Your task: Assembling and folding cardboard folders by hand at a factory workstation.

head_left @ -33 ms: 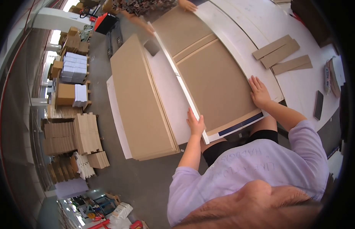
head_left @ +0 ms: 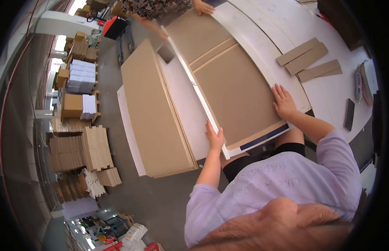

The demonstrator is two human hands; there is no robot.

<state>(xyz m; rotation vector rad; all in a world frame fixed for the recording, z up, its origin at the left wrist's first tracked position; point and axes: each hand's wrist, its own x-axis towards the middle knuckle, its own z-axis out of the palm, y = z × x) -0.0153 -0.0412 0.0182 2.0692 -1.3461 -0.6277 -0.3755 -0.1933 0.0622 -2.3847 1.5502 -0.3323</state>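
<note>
A large brown board [head_left: 244,94] with white edges lies lengthwise in front of me, its near end over my lap. A dark blue strip [head_left: 264,137] runs across that end. My left hand [head_left: 214,137] straddles the long white edge strip [head_left: 199,94] near its close end, thumb on the board side and fingers outside. My right hand [head_left: 284,103] lies flat at the board's right edge, fingers stretched out. At the far end, another person's hand [head_left: 203,7] rests on the right corner. That person's other hand [head_left: 162,34], blurred, is at the strip's far end.
A stack of brown boards [head_left: 154,113] stands to the left. On the white table [head_left: 328,108] at right are cardboard strips [head_left: 307,54], a dark phone [head_left: 349,115] and a tube-shaped package [head_left: 358,85]. Pallets with cardboard stacks [head_left: 66,152] line the far left floor.
The far end of the white edge strip has shifted slightly left, with the other person's blurred hand at it. My hands stay in nearly the same places.
</note>
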